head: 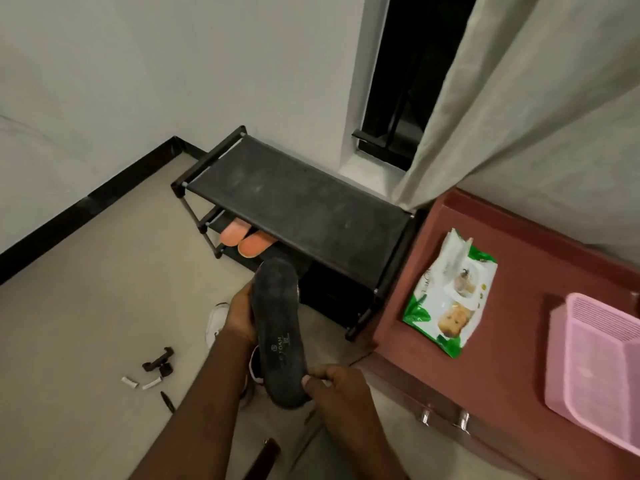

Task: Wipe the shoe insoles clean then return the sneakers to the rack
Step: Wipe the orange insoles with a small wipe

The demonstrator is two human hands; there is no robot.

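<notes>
Insole (278, 332) first: you hold it flat-side up over the floor, between you and the rack, long, dark and matte, rounded at both ends, with small pale print near its heel half and a faintly dusty surface. Your right hand (337, 388) pinches the near end, thumb on top and the other fingers curled beneath. Your left hand (240, 315) grips the left edge around the middle, fingers wrapped behind it where you cannot see them.

Just under the insole, a white sneaker (216, 323) lies on the pale smooth floor (86, 323), mostly hidden by your left wrist. To its left sit small dark and white bits of plastic (152, 372).

To your right, a reddish-brown cabinet (512, 341) carries a glossy green-and-white pack of wipes (450, 299), its flap lifted, and a pink ribbed plastic basket (599, 368).

Beyond the insole stands the rack (298, 202): thin dark metal rods with a taut black fabric top shelf, dusty. Two orange rounded toes of footwear (244, 239) poke out from the lower shelf. Behind, a grey curtain (519, 98) hangs beside a dark window.
</notes>
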